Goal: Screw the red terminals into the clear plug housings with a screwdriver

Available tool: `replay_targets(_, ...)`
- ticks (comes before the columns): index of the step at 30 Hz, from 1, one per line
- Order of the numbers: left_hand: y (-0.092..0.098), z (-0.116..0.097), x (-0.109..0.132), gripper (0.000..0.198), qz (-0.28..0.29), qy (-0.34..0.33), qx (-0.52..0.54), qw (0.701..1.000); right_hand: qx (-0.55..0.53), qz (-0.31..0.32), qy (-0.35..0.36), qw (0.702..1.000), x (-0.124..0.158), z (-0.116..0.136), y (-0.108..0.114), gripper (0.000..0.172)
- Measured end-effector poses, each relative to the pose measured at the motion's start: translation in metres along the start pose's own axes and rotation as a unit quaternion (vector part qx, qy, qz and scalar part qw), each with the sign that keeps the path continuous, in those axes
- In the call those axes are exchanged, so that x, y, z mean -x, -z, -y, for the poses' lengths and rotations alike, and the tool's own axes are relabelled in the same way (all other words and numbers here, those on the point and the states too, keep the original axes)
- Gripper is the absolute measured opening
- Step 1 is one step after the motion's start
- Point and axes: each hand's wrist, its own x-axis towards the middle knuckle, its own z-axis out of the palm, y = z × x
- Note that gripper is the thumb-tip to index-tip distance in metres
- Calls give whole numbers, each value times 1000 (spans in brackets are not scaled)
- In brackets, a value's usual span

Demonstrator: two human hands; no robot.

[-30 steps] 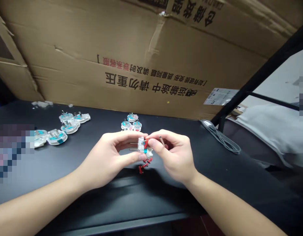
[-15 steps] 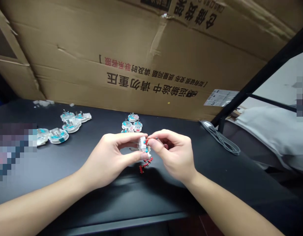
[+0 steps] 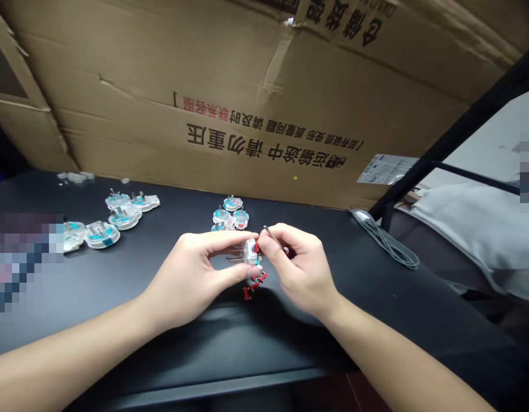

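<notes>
My left hand [image 3: 196, 274] is closed, with thumb and fingers pinching a clear plug [image 3: 249, 252] whose metal pins stick out leftward. A small red part [image 3: 256, 246] shows on the plug's right side, along with bits of blue and white. My right hand [image 3: 301, 266] is closed in a pinch beside that red part, its fingertips almost touching the left ones. Across its fingers lies a thin metal tool [image 3: 271, 234]; its exact kind is not clear. Below the hands, several small red parts [image 3: 255, 285] lie on the black tabletop.
Clear plugs with blue inside form one group [image 3: 230, 217] behind my hands and another [image 3: 122, 217] to the left. Small clear pieces [image 3: 76, 178] lie at the back left. A coiled grey cable [image 3: 387, 240] lies at the right, and a cardboard sheet [image 3: 161, 74] stands behind.
The metal tool has turned in my right fingers, so its end now points up and left. My right hand has shifted slightly left; my left hand stays nearly still around the plug.
</notes>
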Motion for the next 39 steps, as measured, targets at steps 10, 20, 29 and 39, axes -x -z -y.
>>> replay_targets(10, 4, -1, -7, 37, 33, 68, 132, 988, 49, 21, 26, 998, -6, -12, 19, 26)
replay_targets(20, 9, 4, -7, 30, 14, 71, 209, 975, 206, 10, 118, 971, -10, -14, 36, 20)
replay_targets(29, 9, 2, -7, 28, 17, 70, 212, 975, 182, 19, 102, 978, -9, -17, 32, 20)
replay_targets(39, 9, 1, -7, 28, 19, 70, 216, 974, 172, 14, 94, 980, -9, -18, 30, 19)
